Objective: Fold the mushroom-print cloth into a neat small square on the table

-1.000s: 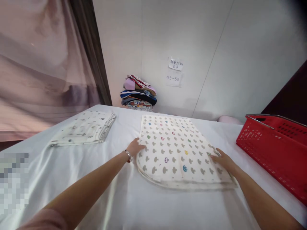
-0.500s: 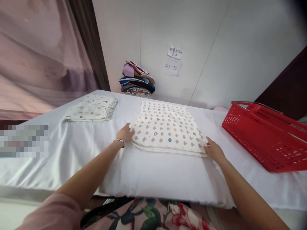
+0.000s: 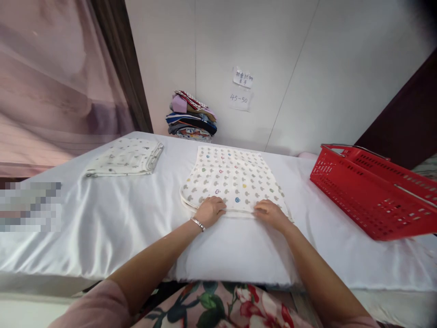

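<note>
We have the cloth [image 3: 232, 177] flat and seemingly only part-folded mid-worktop [image 3: 239, 250], our left hand [image 3: 210, 212] and right hand [image 3: 273, 214] touching its near edge, fingers clamped or not we cannot tell, while a folded bundle [image 3: 124, 157] lies near the far-left corner.

So both hands are right at the near edge of a white cloth printed with little mushrooms [image 3: 235, 177] — left hand [image 3: 211, 211] a bit left of the middle, right hand [image 3: 272, 214] to the right, gap between them. Can't really tell if they're pinching it. Silver bracelet [image 3: 197, 223] on the left wrist. Cloth's lying flat on a shiny white-covered surface [image 3: 239, 250], with another folded cloth [image 3: 124, 157] off to the left and a red basket [image 3: 355, 198] over on the right. Behind the far edge there's a pile of folded fabrics [image 3: 192, 119] by the wall [image 3: 259, 36] — plus two paper notes [image 3: 242, 78] stuck up, the lower one reading 45-50.
</note>
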`<state>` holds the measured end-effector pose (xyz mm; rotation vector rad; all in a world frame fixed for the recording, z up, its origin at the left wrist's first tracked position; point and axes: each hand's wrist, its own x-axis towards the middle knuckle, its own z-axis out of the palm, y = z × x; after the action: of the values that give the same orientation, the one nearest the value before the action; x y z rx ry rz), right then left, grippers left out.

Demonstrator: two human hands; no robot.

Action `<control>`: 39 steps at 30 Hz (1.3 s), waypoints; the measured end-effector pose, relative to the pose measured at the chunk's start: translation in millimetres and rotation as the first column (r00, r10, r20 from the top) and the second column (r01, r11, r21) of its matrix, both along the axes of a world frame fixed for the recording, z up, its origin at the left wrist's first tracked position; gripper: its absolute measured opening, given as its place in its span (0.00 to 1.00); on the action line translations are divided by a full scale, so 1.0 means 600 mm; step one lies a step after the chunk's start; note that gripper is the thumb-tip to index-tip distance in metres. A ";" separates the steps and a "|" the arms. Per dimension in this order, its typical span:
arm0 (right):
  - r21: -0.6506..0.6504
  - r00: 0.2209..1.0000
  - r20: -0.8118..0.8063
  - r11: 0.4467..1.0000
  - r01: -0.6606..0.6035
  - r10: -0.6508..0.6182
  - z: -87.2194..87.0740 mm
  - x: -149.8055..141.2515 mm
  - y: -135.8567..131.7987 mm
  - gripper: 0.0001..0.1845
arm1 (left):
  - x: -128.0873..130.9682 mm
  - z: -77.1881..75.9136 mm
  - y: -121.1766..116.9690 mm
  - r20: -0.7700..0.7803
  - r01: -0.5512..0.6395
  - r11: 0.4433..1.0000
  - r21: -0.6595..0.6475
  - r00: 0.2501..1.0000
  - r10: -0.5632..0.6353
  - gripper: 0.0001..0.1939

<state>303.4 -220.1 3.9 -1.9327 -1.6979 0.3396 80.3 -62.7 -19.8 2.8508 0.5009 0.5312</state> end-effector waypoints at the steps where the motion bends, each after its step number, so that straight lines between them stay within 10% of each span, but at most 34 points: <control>1: 0.023 1.000 0.029 1.000 -0.001 0.000 -0.007 -0.001 -0.002 0.08 | 0.001 -0.001 0.002 -0.008 0.003 1.000 0.007 1.000 -0.003 0.08; 25: 0.128 0.947 0.321 0.992 -0.010 -0.032 -0.044 0.003 -0.001 0.17 | 0.002 -0.013 0.017 0.112 -0.130 0.991 0.030 0.986 0.126 0.12; 39: 0.136 0.897 0.443 0.988 -0.078 0.009 -0.059 0.025 -0.053 0.18 | -0.017 0.000 -0.012 -0.106 0.039 0.994 0.098 0.994 -0.029 0.14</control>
<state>318.7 -252.0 -31.3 -1.9608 -1.9834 -0.2310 70.0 -70.1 -19.7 2.9895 0.4542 0.4142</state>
